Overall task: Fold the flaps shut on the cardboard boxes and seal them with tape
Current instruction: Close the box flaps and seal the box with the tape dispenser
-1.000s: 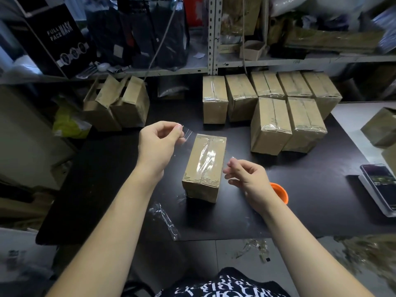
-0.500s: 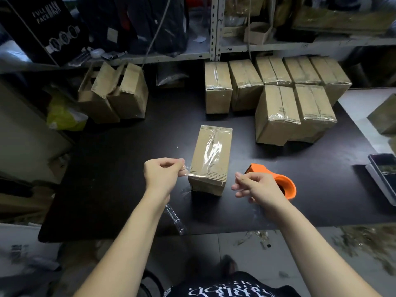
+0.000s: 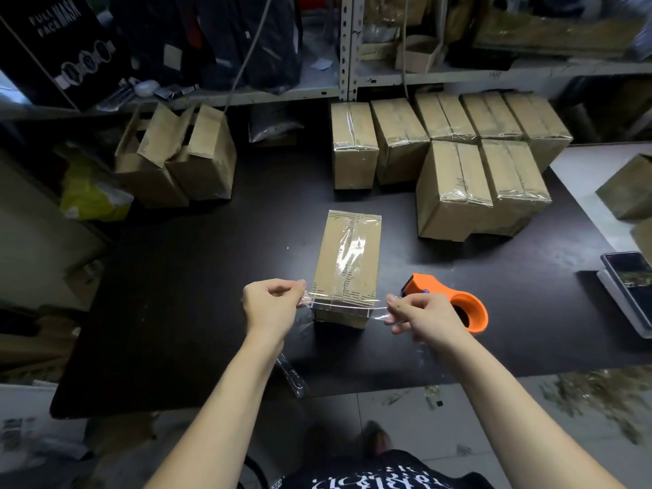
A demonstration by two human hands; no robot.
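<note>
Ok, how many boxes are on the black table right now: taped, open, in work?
Taped boxes, back right: 7
Open boxes, back left: 2
Box in work, tape stretched across its near end: 1
Total: 10

A box (image 3: 347,255) sits in the middle of the worktop (image 3: 176,294), its long side running away from the person. A strip of tape (image 3: 340,307) spans the box's near end. The left hand (image 3: 271,305) pinches the strip's left end and the right hand (image 3: 423,317) its right end. A tape dispenser (image 3: 455,298) lies just right of the box, behind the right hand. Sealed boxes (image 3: 455,178) cluster at the back right, two open boxes (image 3: 176,160) at the back left. A shelf (image 3: 282,93) runs behind them all. A phone (image 3: 631,277) lies at the worktop's right edge.
</note>
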